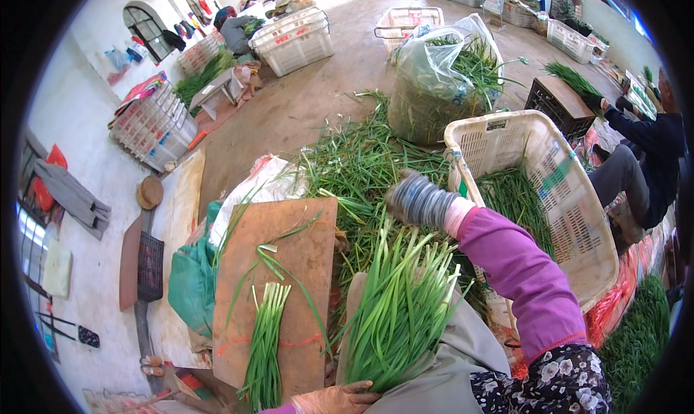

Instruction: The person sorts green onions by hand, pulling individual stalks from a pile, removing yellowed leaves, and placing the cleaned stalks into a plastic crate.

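Observation:
A large bunch of green garlic chives (pixel 401 311) lies across my lap, pale stem ends pointing away from me. My left hand (pixel 337 399), with brownish fingertips, rests at the leafy lower end of this bunch; whether it grips any leaves is unclear. Gloved in striped grey-blue knit, my right hand (pixel 415 197) reaches over the heap of loose chive leaves (pixel 358 148), beyond the stem ends; its fingers are blurred and partly hidden. On the brown wooden board (pixel 303 240) at left lie a smaller, neat bunch of chives (pixel 265 338) and a few loose leaves.
A white plastic crate (pixel 574 224) holding chives stands close on the right, under my right forearm. Behind the heap stands a clear plastic bag (pixel 434 83) stuffed with leaves. A green sack (pixel 192 284) lies left of the board. A co-worker (pixel 645 148) sits at far right.

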Action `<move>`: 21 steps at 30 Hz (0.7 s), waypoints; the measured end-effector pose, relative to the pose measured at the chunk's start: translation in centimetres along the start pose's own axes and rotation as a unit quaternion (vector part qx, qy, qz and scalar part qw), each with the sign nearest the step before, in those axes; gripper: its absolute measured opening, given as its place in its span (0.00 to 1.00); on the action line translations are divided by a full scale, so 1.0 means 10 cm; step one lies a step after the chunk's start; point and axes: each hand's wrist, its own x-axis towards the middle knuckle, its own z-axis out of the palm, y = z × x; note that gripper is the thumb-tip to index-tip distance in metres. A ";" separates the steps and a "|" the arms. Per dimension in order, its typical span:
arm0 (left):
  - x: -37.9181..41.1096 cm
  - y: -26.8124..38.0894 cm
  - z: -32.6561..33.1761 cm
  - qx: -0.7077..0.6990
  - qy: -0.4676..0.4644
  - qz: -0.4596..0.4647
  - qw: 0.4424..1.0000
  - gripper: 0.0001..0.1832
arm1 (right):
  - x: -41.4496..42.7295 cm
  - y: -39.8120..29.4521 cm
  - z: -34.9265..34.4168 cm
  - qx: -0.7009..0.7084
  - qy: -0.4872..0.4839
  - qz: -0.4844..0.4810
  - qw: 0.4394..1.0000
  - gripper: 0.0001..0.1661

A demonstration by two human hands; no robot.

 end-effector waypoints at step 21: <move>0.02 0.05 0.21 0.016 -0.008 -0.083 0.996 0.16 | -0.58 0.53 1.39 0.412 0.119 0.335 0.839 0.16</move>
